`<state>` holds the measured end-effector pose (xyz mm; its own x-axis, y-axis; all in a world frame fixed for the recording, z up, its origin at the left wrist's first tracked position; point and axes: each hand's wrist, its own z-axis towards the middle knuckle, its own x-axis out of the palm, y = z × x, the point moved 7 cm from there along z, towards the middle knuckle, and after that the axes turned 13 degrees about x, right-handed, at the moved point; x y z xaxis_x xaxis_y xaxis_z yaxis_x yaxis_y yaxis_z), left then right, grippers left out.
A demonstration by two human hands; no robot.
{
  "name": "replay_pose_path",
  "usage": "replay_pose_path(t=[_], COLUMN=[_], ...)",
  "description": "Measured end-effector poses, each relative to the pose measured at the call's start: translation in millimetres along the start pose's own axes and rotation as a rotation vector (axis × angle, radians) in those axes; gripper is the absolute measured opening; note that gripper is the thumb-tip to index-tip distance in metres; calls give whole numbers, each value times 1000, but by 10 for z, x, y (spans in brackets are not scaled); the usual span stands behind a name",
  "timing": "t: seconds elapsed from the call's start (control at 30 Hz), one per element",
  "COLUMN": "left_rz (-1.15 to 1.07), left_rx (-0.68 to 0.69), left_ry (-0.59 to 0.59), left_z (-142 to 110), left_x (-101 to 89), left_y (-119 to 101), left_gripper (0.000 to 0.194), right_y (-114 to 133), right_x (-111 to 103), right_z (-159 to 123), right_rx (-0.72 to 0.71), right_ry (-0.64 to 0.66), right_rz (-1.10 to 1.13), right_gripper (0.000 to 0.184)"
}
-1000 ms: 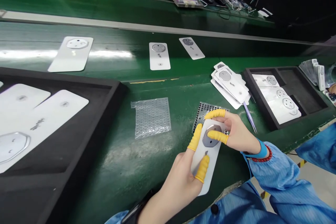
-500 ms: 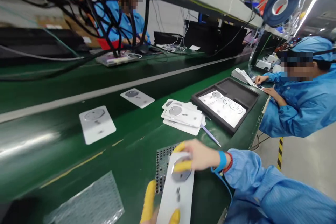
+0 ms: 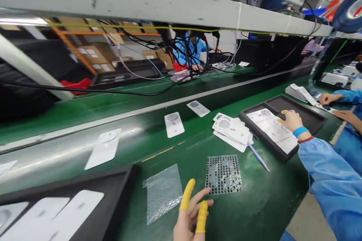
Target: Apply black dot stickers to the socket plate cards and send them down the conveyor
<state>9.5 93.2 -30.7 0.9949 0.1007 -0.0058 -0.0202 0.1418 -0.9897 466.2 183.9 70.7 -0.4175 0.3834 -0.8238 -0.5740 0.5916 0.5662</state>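
Left grip (image 3: 189, 219): open, empty, near bubble wrap (image 3: 163, 194) and perforated sheet (image 3: 223, 175).
Right grip (image 3: 292, 120): at cards (image 3: 271, 130) in tray (image 3: 261, 142); hold unclear.

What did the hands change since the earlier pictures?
The right hand moved away to the black tray and touches the white cards there. The left hand now holds no card. The card stack, dotted sheet and bubble wrap stayed put.

Gap between bubble wrap (image 3: 162, 194) and dotted sheet (image 3: 223, 174) above left hand (image 3: 190, 220), right hand (image 3: 292, 121) over tray (image 3: 261, 137)
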Motion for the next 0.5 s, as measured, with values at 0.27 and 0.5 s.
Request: replay_pose_path(t=[0.27,0.5], left_rz=[-22,27], left_rx=[66,63], left_ry=[-14,66], left_z=[22,21], left_x=[-59,5], left_y=[168,280], left_gripper=[48,33], right_y=[2300,2781], right_x=[2044,2422], right_z=[-428,-111], right_rx=[-243,-132], right_ry=[230,198], right_rz=[-230,-364], right_gripper=[33,35])
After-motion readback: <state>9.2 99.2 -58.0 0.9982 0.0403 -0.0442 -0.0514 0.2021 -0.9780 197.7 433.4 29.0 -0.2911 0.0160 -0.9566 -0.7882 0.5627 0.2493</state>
